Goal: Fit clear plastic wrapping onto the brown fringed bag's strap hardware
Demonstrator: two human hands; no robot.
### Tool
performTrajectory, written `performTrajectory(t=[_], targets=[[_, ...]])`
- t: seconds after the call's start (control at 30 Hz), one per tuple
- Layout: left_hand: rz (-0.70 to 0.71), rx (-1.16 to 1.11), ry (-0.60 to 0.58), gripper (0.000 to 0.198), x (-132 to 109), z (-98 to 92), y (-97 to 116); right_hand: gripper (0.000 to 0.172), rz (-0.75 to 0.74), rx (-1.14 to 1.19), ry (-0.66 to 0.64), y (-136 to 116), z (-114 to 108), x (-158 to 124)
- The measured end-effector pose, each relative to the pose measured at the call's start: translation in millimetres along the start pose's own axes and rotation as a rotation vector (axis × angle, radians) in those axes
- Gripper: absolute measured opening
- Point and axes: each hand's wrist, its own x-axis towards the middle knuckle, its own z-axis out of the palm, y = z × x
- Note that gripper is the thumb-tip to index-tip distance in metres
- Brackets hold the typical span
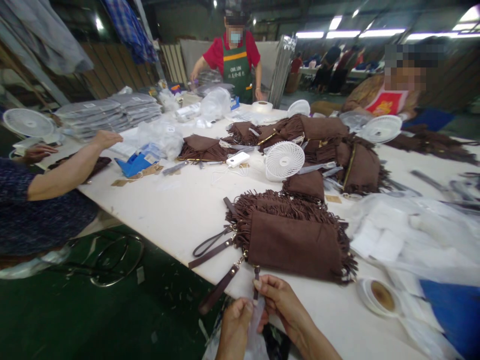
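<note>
A brown fringed clutch bag (292, 245) lies on the white table in front of me, with several wrist straps hanging off its left side. One dark strap (257, 272) comes down from the bag's near corner, and my right hand (279, 300) pinches it between thumb and fingers. My left hand (237, 320) grips a clear plastic sleeve (257, 320) just below, at the strap's lower part. How far the strap runs inside the sleeve is hidden by my fingers. Another brown strap (221, 290) dangles over the table edge.
More brown fringed bags (322, 135) are heaped beyond, beside a white fan (284, 161). A tape roll (378, 297) and white padding (405, 235) lie to the right. A co-worker's arm (71, 170) reaches in from the left; other people (240, 65) stand across the table.
</note>
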Motion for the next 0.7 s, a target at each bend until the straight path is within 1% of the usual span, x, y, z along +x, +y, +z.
performTrajectory(t=[0.1,0.17,0.23,0.33,0.4,0.5,0.7], targets=[[0.059,0.072,0.017,0.062,-2,1.7,-1,0.037,0.004,-0.015,-0.015,-3,1,-2],[0.094,0.067,-0.004,0.060,-2,2.3,-2,0.036,-0.001,-0.023,-0.004,-2,1,-2],[0.076,0.005,-0.058,0.058,-3,2.7,-4,0.035,-0.008,-0.025,0.024,1,0,-1],[0.003,-0.074,-0.113,0.058,-4,2.9,-4,0.033,-0.024,-0.045,0.050,6,-2,1],[-0.019,-0.103,-0.100,0.058,-5,2.7,-3,0.032,-0.028,-0.061,0.059,8,-3,1],[-0.023,-0.126,-0.048,0.058,-5,1.4,0,0.034,-0.027,-0.081,0.045,6,-2,1],[0.003,-0.072,0.007,0.052,-7,-3.9,6,0.038,0.002,-0.109,-0.013,-1,-1,-3]])
